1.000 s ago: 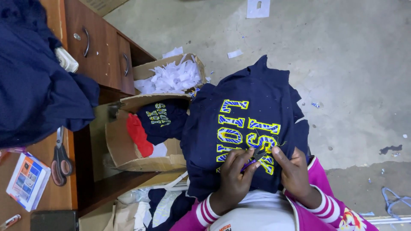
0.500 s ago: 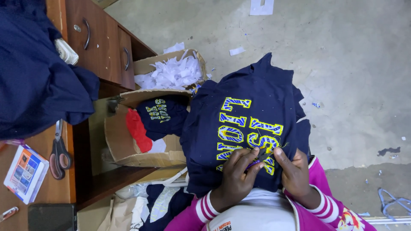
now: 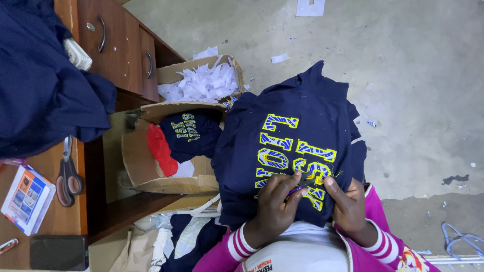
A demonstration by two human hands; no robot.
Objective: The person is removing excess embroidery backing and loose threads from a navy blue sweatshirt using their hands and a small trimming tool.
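Resting on the person's lap, the navy shirt (image 3: 302, 136) shows yellow letters. The left hand (image 3: 275, 204) pinches a small purple tool (image 3: 294, 191) against them — the right hand (image 3: 348, 201) grips the fabric beside it.

Boxes beside a wooden desk.
Two brown cardboard boxes (image 3: 151, 171) (image 3: 199, 75) on the floor; small white-orange-blue packet (image 3: 25, 199) and dark phone screen (image 3: 58, 253) on the desk.

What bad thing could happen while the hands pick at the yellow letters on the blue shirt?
The left hand pinches a small purple tool against the navy shirt, beside the right hand. A slip might poke those fingers or snag the cloth. Pulling too hard might damage the yellow letters. Much of the shirt hangs off the lap, so it might slide towards the dusty floor.
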